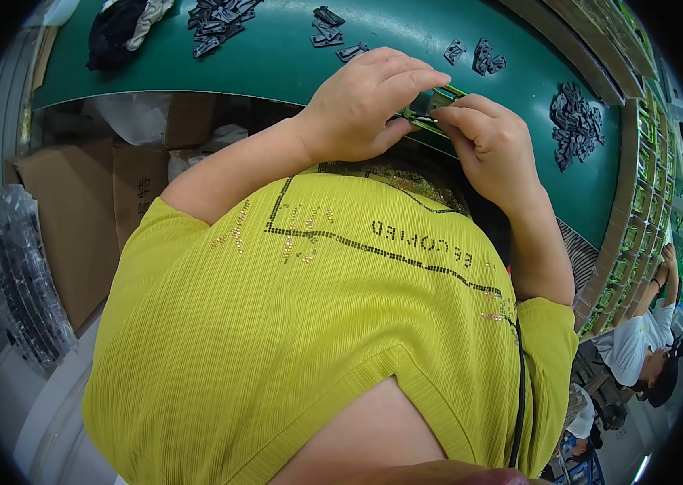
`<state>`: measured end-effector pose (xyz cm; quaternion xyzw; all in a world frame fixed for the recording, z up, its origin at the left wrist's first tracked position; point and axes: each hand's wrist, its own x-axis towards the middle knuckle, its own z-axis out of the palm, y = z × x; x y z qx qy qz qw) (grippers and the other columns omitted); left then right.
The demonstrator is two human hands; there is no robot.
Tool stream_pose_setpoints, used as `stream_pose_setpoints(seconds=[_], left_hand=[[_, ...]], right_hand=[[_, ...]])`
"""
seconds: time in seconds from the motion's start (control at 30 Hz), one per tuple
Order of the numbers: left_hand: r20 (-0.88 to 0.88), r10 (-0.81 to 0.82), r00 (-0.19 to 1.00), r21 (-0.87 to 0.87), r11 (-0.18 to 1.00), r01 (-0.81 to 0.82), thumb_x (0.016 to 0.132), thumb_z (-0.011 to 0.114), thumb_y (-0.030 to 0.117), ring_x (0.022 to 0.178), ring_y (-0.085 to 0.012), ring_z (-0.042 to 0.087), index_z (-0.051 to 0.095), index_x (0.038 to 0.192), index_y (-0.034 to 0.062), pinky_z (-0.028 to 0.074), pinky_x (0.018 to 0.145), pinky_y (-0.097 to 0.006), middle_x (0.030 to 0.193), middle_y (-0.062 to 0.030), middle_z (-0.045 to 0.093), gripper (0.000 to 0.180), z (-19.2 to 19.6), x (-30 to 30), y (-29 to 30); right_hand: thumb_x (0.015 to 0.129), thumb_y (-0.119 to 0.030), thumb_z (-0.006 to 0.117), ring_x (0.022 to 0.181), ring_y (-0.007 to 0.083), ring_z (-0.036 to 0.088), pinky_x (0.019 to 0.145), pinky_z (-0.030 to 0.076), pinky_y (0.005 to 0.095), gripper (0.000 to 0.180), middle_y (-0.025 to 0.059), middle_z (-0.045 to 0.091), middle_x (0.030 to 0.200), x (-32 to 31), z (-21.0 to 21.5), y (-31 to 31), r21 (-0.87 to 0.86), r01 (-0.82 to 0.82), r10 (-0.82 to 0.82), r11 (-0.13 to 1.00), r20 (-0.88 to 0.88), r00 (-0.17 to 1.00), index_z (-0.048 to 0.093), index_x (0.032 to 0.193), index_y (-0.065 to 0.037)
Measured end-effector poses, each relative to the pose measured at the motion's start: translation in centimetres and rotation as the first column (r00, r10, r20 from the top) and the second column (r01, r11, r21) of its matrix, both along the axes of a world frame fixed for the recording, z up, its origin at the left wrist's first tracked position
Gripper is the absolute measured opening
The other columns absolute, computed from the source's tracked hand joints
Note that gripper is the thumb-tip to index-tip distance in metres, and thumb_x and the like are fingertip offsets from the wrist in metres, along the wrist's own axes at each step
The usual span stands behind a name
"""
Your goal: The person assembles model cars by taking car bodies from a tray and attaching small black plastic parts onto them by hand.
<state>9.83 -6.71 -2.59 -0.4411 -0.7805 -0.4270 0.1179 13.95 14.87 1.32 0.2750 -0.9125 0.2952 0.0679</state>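
Both my hands meet at the near edge of the green table [277,56]. My left hand [366,101] curls over the top of a small green circuit board [432,103] and grips it. My right hand [491,141] pinches the same board from its right side. Most of the board is hidden under my fingers. My yellow-green shirt fills the lower half of the view.
Small dark grey plastic parts lie in heaps at the back left [220,20], back middle [327,31] and right [574,121]. A conveyor with green boards [640,202] runs along the right. Cardboard boxes [75,210] and clear trays [22,275] stand left. Another person [640,347] works at lower right.
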Motion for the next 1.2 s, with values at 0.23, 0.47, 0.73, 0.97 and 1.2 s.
stream_pose_setpoints(seconds=[0.23,0.47,0.73,0.97,1.2], left_hand=[[0.007,0.000,1.000,0.017,1.000,0.000,0.066,0.079,0.002,0.109,-0.0323,0.060,0.060,0.126,0.0099,0.049,0.095,-0.041,0.116,-0.0104,0.065,0.063,-0.3,0.2,0.1],[0.005,-0.013,1.000,0.031,0.999,0.013,0.066,0.079,0.002,0.109,-0.0319,0.061,0.061,0.124,0.0089,0.049,0.094,-0.041,0.116,-0.0098,0.066,0.061,-0.3,0.0,0.3],[-0.009,-0.023,1.000,0.032,0.999,0.024,0.064,0.079,0.002,0.108,-0.0309,0.061,0.066,0.109,0.0073,0.049,0.093,-0.040,0.119,-0.0097,0.066,0.046,-0.4,-0.1,0.4],[-0.028,0.006,1.000,-0.016,1.000,-0.006,0.067,0.078,0.010,0.108,-0.0280,0.059,0.070,0.073,0.0106,0.046,0.094,-0.041,0.116,-0.0049,0.065,0.010,-0.4,0.3,0.9],[0.023,-0.002,1.000,-0.022,1.000,0.003,0.065,0.079,0.007,0.104,-0.0288,0.060,0.072,0.079,0.0099,0.045,0.091,-0.041,0.117,-0.0079,0.066,0.016,0.1,0.6,1.2]], right_hand=[[0.080,-0.002,0.066,0.078,0.0328,0.064,0.067,0.051,0.0412,0.010,0.0104,0.065,0.082,-0.1,0.6,0.2,0.014,-0.030,0.029,0.999,0.081,0.996,0.070,0.089,-0.006],[0.081,-0.001,0.065,0.080,0.0335,0.064,0.069,0.051,0.0406,0.011,0.0120,0.064,0.083,-0.1,0.6,0.5,-0.043,0.017,-0.009,0.999,0.194,0.981,0.070,0.091,-0.004],[0.083,0.002,0.064,0.080,0.0311,0.065,0.069,0.051,0.0378,0.013,0.0123,0.066,0.085,-0.3,0.7,0.6,-0.011,-0.026,0.028,1.000,0.206,0.978,0.069,0.093,-0.002],[0.080,-0.001,0.064,0.083,0.0348,0.064,0.072,0.051,0.0415,0.020,0.0129,0.067,0.085,-0.8,0.7,1.2,-0.044,-0.060,0.070,0.997,0.281,0.957,0.068,0.099,-0.004],[0.075,0.000,0.070,0.082,0.0312,0.064,0.071,0.050,0.0404,0.032,0.0098,0.064,0.082,0.7,-0.9,0.4,-0.073,-0.052,0.057,0.996,0.073,0.996,0.057,0.103,-0.008]])
